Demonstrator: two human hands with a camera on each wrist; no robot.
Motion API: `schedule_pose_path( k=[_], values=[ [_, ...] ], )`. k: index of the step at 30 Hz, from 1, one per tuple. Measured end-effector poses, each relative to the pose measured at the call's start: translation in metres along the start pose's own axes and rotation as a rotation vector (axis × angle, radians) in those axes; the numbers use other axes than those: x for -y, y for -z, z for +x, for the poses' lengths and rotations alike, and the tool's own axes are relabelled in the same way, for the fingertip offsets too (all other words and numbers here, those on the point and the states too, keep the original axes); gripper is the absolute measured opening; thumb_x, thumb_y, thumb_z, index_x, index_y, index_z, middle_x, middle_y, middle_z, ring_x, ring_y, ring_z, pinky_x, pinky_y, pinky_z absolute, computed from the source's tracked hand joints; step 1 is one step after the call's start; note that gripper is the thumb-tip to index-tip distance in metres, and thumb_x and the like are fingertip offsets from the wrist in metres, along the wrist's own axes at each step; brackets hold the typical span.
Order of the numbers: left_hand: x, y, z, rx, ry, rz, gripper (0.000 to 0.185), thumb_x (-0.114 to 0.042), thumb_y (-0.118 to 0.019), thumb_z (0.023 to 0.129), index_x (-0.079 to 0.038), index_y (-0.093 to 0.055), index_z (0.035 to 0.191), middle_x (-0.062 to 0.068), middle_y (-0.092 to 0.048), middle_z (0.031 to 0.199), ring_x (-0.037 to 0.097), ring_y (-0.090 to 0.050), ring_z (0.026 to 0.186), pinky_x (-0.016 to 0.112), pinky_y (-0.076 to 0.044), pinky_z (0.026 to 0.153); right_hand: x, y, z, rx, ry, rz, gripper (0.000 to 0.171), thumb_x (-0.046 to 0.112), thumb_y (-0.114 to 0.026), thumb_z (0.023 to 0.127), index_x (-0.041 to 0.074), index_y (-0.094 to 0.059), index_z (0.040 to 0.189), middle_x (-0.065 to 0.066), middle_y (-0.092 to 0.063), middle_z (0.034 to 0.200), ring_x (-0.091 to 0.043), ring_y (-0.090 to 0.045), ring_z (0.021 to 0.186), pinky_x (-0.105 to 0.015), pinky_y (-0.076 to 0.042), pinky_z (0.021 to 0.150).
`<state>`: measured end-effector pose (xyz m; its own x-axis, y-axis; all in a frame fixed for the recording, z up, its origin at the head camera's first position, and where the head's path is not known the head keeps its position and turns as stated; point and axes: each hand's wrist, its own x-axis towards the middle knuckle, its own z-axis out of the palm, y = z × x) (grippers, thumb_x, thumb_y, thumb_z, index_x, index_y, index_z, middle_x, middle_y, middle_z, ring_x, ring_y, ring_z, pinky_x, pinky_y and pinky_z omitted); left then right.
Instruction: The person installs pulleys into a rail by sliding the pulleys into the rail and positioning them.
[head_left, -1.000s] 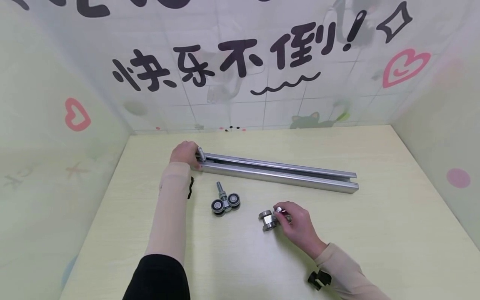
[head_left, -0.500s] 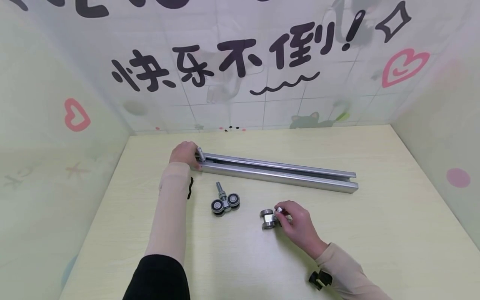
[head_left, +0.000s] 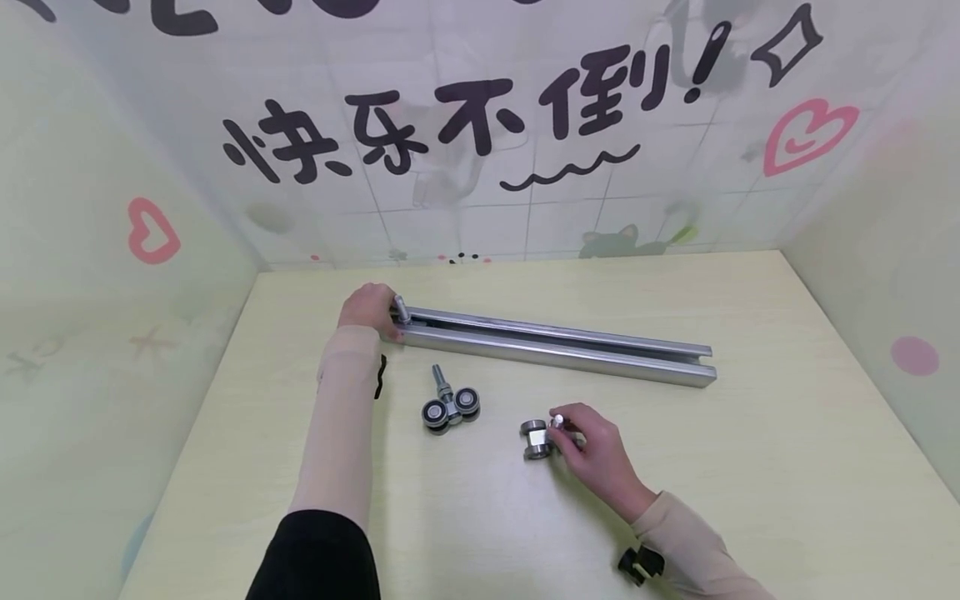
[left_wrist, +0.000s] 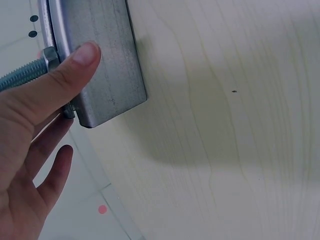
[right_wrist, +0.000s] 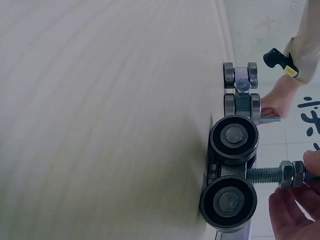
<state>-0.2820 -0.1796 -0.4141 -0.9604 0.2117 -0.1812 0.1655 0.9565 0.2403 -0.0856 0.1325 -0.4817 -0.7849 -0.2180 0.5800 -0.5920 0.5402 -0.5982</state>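
My left hand (head_left: 367, 307) grips the left end of a slotted metal rail (head_left: 562, 357). In the left wrist view its thumb lies on the side of the rail (left_wrist: 107, 65). A threaded bolt (left_wrist: 22, 74) with a nut sticks out of the slot beside that thumb; whatever it joins inside the rail is hidden. My right hand (head_left: 600, 454) pinches the threaded stem of a roller trolley (head_left: 537, 439). Seen from the right wrist, this trolley's wheels (right_wrist: 233, 134) are at the tabletop, its nuts by the fingertips. Between the hands lies another roller trolley (head_left: 451, 408), stem pointing away.
A pale wood-grain tabletop (head_left: 480, 525) bears everything. Behind it rises a printed wall covering (head_left: 480, 225), with side panels at left and right. The rail's right end reaches far past the right hand.
The trolley in my right hand has shifted and turned very slightly. My left hand and the rail stay as they were, and so does the loose trolley.
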Motion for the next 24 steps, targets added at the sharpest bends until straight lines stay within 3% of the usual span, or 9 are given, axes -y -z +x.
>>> schedule_pose_path(
  k=[9,24],
  values=[
    [-0.0018,0.0015,-0.0024,0.009,-0.009,-0.009,0.039,-0.011,-0.084,0.056,-0.003,-0.067,0.09,0.013,-0.067,0.094,0.026,-0.058,0.083,0.041,-0.048,0.08,-0.0026,-0.0037,-0.0051,0.001,-0.008,0.102,0.025,-0.013,-0.067,0.07,-0.007,-0.06,0.094,-0.017,-0.065,0.088,-0.021,-0.066,0.074,-0.013,-0.051,0.066],
    [0.0056,-0.0041,0.0044,0.009,-0.007,-0.024,0.041,-0.013,-0.085,0.054,-0.004,-0.067,0.09,0.012,-0.067,0.093,0.025,-0.058,0.082,0.041,-0.049,0.079,-0.0028,-0.0034,-0.0027,-0.033,0.016,0.098,0.02,-0.013,-0.065,0.072,-0.002,-0.058,0.088,-0.008,-0.062,0.08,-0.018,-0.062,0.069,-0.014,-0.051,0.065]
  ],
)
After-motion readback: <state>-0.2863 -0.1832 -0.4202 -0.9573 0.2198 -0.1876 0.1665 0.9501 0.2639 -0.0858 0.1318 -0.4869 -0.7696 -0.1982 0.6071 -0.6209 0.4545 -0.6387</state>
